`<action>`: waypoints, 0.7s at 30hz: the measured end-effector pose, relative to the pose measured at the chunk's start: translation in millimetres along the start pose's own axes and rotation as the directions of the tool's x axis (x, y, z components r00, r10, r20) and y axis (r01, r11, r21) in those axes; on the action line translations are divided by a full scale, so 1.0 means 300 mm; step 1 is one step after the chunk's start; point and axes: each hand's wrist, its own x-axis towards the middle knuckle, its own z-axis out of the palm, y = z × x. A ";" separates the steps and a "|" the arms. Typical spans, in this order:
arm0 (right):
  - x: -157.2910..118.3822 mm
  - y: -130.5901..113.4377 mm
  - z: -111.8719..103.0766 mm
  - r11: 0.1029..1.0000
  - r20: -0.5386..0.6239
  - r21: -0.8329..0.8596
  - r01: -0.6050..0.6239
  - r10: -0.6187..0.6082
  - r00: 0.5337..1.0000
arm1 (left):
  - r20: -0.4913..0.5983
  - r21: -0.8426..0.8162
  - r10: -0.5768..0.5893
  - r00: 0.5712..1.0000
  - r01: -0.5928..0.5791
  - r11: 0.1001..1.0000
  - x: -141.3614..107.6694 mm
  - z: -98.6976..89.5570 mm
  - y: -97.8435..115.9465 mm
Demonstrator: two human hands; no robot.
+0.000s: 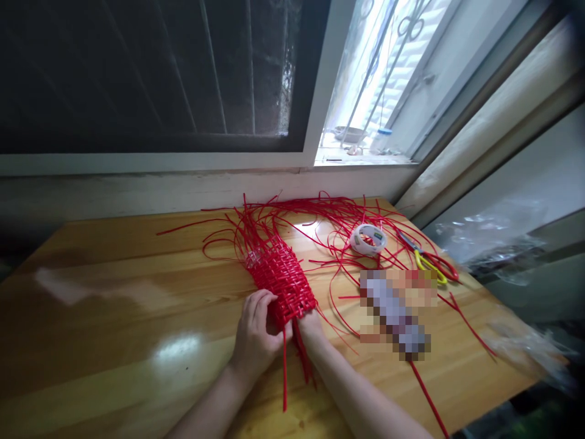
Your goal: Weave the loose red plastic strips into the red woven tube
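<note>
A woven piece of red strips [283,277] lies over the wooden table, with long loose strips fanning out from its far end and a few hanging from its near end. My left hand [258,323] grips the near left edge of the weave, thumb and fingers curled round it. At the near right corner, my right hand [311,326] reaches under or into the weave; its fingers are hidden by the red strips. Clear tape or film shows at the far left corner of the weave.
Loose red strips [315,204] spread along the back of the wooden table [114,292]. A white tape roll [368,239] and scissors with yellow and red handles [427,262] lie right. A blurred-out object [395,314] sits nearer. Clear plastic [498,250] is beyond the right edge.
</note>
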 end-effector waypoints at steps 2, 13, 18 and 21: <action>-0.001 0.004 -0.002 0.995 0.014 0.087 -0.054 0.053 0.998 | 0.009 0.006 0.001 1.000 -0.001 1.000 0.001 0.003 0.003; -0.027 -0.031 -0.011 0.782 0.154 0.562 -0.270 0.222 0.963 | 0.028 0.025 0.001 1.000 -0.001 1.000 -0.002 0.011 0.001; -0.080 -0.122 -0.079 0.923 0.256 0.189 -0.336 0.284 0.924 | 0.021 0.015 -0.009 1.000 0.009 1.000 -0.002 0.013 -0.002; -0.113 -0.240 -0.161 0.950 0.438 -0.313 0.005 0.139 0.888 | 0.026 0.018 -0.002 1.000 0.002 1.000 -0.001 0.010 0.001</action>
